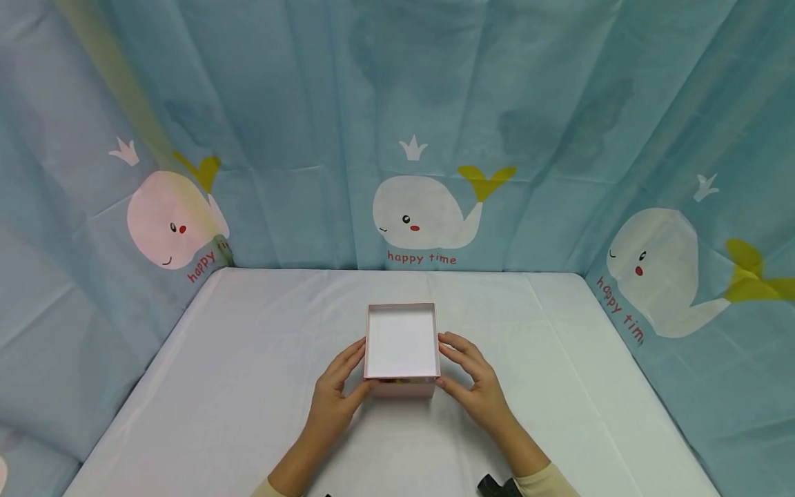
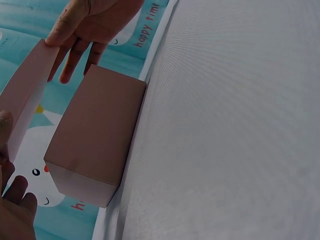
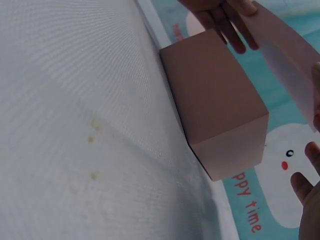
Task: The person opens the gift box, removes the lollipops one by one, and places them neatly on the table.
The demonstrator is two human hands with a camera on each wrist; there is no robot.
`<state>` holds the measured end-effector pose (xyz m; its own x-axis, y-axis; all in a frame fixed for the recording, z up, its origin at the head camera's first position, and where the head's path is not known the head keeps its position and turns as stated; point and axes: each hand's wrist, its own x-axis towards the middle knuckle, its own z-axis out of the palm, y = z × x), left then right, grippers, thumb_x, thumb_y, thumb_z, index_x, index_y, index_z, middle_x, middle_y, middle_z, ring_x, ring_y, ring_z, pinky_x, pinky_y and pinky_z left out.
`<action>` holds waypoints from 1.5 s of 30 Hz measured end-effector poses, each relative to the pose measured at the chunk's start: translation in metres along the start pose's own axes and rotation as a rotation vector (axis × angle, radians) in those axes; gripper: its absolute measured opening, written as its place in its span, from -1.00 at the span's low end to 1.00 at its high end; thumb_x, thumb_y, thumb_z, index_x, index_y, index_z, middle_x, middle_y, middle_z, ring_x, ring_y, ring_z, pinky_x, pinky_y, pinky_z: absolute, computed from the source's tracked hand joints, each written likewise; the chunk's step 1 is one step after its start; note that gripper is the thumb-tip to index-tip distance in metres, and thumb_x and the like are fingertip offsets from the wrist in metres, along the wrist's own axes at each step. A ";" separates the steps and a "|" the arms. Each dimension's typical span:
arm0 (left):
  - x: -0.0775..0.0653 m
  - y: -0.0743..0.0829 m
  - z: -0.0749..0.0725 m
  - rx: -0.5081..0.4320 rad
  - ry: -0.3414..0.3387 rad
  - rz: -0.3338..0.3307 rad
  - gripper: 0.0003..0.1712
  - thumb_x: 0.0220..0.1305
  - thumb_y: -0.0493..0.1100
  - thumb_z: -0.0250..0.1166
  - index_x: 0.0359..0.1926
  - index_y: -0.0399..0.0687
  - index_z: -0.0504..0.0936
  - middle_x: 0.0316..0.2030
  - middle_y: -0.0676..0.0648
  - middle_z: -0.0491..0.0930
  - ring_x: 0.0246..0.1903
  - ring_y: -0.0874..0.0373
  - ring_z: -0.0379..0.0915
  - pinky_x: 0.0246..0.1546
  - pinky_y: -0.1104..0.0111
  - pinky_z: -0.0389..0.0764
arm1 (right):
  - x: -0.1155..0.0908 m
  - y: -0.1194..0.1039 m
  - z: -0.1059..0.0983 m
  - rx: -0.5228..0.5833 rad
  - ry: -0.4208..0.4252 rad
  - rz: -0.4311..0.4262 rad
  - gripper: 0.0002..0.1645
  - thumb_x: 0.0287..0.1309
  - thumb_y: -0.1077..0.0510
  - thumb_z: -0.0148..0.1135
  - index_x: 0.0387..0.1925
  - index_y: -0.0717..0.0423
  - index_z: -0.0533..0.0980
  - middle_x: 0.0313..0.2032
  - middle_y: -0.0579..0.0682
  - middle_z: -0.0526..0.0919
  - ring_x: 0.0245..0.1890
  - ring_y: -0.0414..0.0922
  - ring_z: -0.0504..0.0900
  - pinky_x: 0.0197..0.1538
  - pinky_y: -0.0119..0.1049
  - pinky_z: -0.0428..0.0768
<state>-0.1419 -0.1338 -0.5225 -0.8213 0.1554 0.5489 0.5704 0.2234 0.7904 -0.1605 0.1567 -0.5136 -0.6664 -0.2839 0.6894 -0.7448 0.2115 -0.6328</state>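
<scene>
A shallow square lid with a white inside and thin pink rim is held above a pink box. In the head view the lid's hollow side faces up toward me. My left hand pinches its left edge, thumb at the near corner. On the opposite edge, my right hand pinches the lid in the same way. Both wrist views show a gap between the lid and the box, which stands on the table. Most of the box's opening is hidden by the lid; only a thin strip with some colour shows.
A white cloth covers the table. Blue curtains printed with whales hang behind it and on both sides. A small black object is by the right sleeve at the lower edge of the head view.
</scene>
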 end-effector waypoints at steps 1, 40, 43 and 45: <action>0.001 0.000 0.000 0.005 0.001 -0.001 -0.20 0.22 -0.34 0.47 0.47 -0.13 0.41 0.45 -0.11 0.37 0.45 0.09 0.30 0.40 0.52 0.36 | 0.000 0.000 0.000 0.001 0.001 -0.001 -0.22 -0.05 0.44 0.54 0.29 0.29 0.52 0.33 0.28 0.49 0.42 0.12 0.37 0.47 -0.41 0.36; 0.009 0.020 -0.087 0.310 0.012 -0.200 -0.21 0.21 -0.16 0.52 0.45 0.17 0.47 0.38 0.08 0.49 0.39 0.22 0.38 0.25 0.76 0.32 | 0.053 -0.035 0.067 -0.043 -0.082 0.198 -0.31 0.20 0.14 0.48 0.35 0.11 0.52 0.37 -0.02 0.53 0.37 -0.05 0.50 0.37 -0.10 0.54; 0.006 0.019 -0.098 0.314 0.010 -0.208 -0.22 0.23 -0.15 0.51 0.45 0.18 0.46 0.38 0.05 0.50 0.39 0.21 0.38 0.25 0.76 0.32 | 0.058 -0.038 0.078 -0.044 -0.076 0.194 -0.32 0.18 0.17 0.50 0.33 0.12 0.53 0.35 0.00 0.56 0.35 -0.06 0.53 0.34 -0.07 0.57; 0.003 0.018 -0.106 0.292 0.008 -0.230 -0.22 0.24 -0.17 0.49 0.46 0.17 0.45 0.39 0.03 0.49 0.39 0.25 0.36 0.26 0.74 0.33 | 0.061 -0.041 0.085 -0.044 -0.078 0.196 -0.33 0.17 0.19 0.51 0.32 0.13 0.54 0.33 -0.01 0.57 0.33 -0.09 0.55 0.28 -0.09 0.64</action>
<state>-0.1338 -0.2309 -0.4782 -0.9274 0.0617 0.3689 0.3459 0.5167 0.7832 -0.1674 0.0509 -0.4759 -0.7954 -0.3040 0.5244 -0.6031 0.3101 -0.7349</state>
